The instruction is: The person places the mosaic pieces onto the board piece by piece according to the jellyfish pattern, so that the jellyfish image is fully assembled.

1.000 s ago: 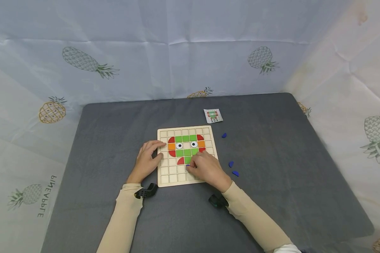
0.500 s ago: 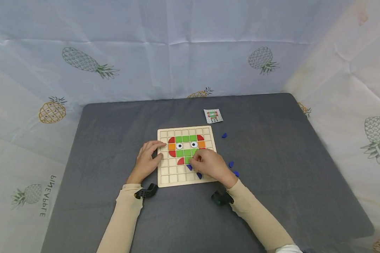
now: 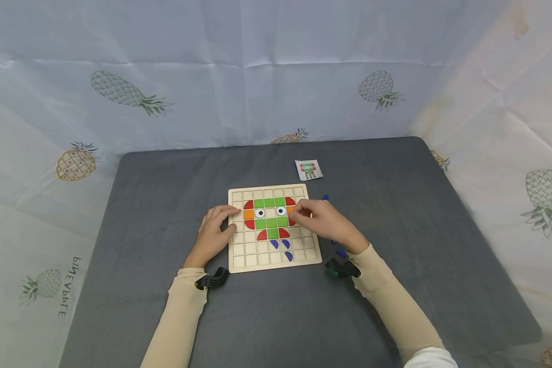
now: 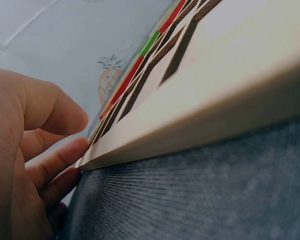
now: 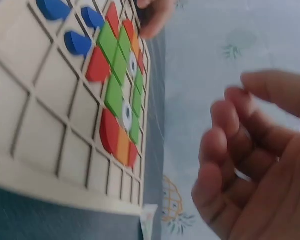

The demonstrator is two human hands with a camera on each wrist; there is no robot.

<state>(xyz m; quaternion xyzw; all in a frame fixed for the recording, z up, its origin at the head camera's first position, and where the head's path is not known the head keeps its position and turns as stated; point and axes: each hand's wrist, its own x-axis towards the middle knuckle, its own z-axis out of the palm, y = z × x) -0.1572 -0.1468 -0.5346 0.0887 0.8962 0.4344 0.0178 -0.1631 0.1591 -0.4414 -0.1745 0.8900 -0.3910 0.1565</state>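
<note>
A wooden grid board [image 3: 252,261] carries green squares [image 3: 271,223], red and orange pieces and two eye pieces [image 3: 281,210]. Below them, three blue petal-shaped pieces [image 3: 289,256] sit in the lower cells. My left hand [image 3: 213,231] rests at the board's left edge, fingers spread and relaxed; the left wrist view shows its fingertips right at the board's corner. Over the board's right side hovers my right hand [image 3: 324,220], fingers loosely curled. In the right wrist view its thumb [image 5: 277,90] comes close to the index fingertip, with no piece showing between them.
A small printed pattern card [image 3: 308,170] lies behind the board. To the right on the grey table are more blue pieces [image 3: 342,252], partly covered by my right hand and wrist. A pineapple-print cloth [image 3: 221,102] hangs around the table.
My right hand has lifted from the lower cells and moved right and away from me, uncovering blue pieces and a red quarter piece on the board. My left hand keeps its place.
</note>
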